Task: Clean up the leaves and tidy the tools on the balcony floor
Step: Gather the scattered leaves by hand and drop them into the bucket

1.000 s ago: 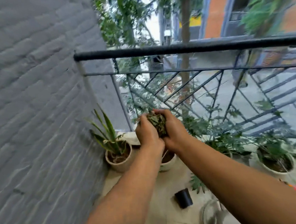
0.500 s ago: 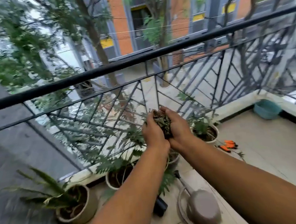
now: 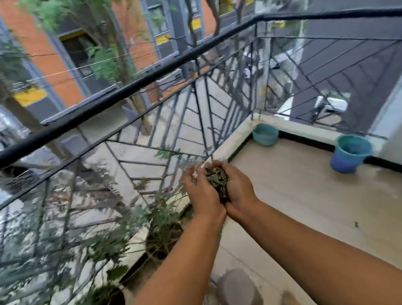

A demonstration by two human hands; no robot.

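Observation:
A clump of dry green-brown leaves (image 3: 216, 181) sits cupped between my two hands, held at chest height over the balcony floor. My left hand (image 3: 203, 193) curls round the clump's left side, and my right hand (image 3: 239, 188) curls round its right side. Both palms press together at the heels. A blue bucket (image 3: 350, 154) stands by the far right wall and a teal bucket (image 3: 265, 134) sits in the far corner of the railing.
A black metal railing (image 3: 119, 96) runs along the left and far sides. Potted plants (image 3: 163, 233) line its foot. An upturned grey pot on a saucer (image 3: 238, 295) stands near my forearms. The beige tiled floor (image 3: 319, 202) stretches to the right.
The view has swung right along the balcony, from the grey brick wall to the far corner with the buckets. My hands still cup the same clump of leaves.

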